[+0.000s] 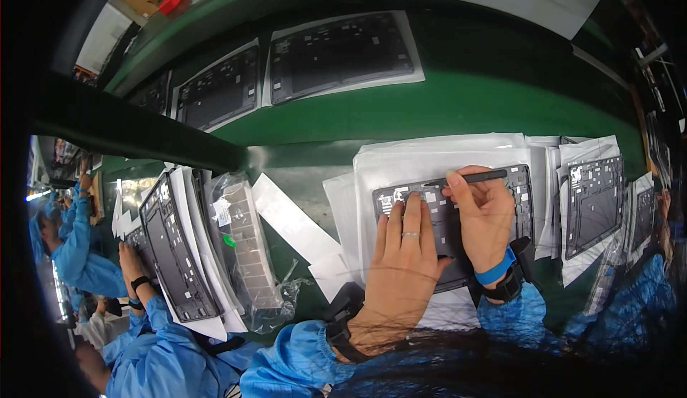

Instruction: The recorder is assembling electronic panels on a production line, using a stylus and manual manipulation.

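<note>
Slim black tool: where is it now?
In the head view, right of centre, the slim black tool is in the right hand, above the dark panel.

A green workbench top (501, 112) spans the view (the lens bends its edges). Directly on it, near the middle, lies a broad, unevenly squared stack of white sheets (444, 151). A second sheet stack (572, 268) sits to its right. Leftward, a long white paper strip (290, 215) slants beside a crumpled clear plastic bag (257, 262); white backing sheets (418, 69) lie farther back.
</note>
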`<action>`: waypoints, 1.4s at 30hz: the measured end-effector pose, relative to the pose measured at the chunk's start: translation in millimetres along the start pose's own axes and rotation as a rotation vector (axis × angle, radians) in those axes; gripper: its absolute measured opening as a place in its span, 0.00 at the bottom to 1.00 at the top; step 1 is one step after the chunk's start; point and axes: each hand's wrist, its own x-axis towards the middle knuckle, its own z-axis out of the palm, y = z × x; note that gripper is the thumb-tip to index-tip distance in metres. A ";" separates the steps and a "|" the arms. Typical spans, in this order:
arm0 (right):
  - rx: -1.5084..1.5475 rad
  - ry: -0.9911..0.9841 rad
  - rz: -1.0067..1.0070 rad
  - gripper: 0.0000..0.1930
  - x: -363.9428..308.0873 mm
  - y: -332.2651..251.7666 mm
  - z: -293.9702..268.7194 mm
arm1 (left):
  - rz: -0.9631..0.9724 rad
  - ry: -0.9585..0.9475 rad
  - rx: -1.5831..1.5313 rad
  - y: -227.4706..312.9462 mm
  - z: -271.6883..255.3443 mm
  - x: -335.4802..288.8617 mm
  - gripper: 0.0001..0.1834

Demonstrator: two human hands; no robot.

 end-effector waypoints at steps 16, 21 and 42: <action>0.095 0.006 -0.020 0.13 1.0 -8.1 -10.5 | -0.097 -0.092 0.230 9.0 -19.5 10.5 0.49; 0.157 -0.320 -0.056 0.10 -51.0 -41.7 -26.9 | -0.092 -0.063 -0.085 -34.3 -75.8 -57.3 0.56; -0.561 -1.268 -0.499 0.16 -79.7 -0.4 75.1 | -0.175 -0.091 0.091 -87.0 -22.0 -160.2 0.71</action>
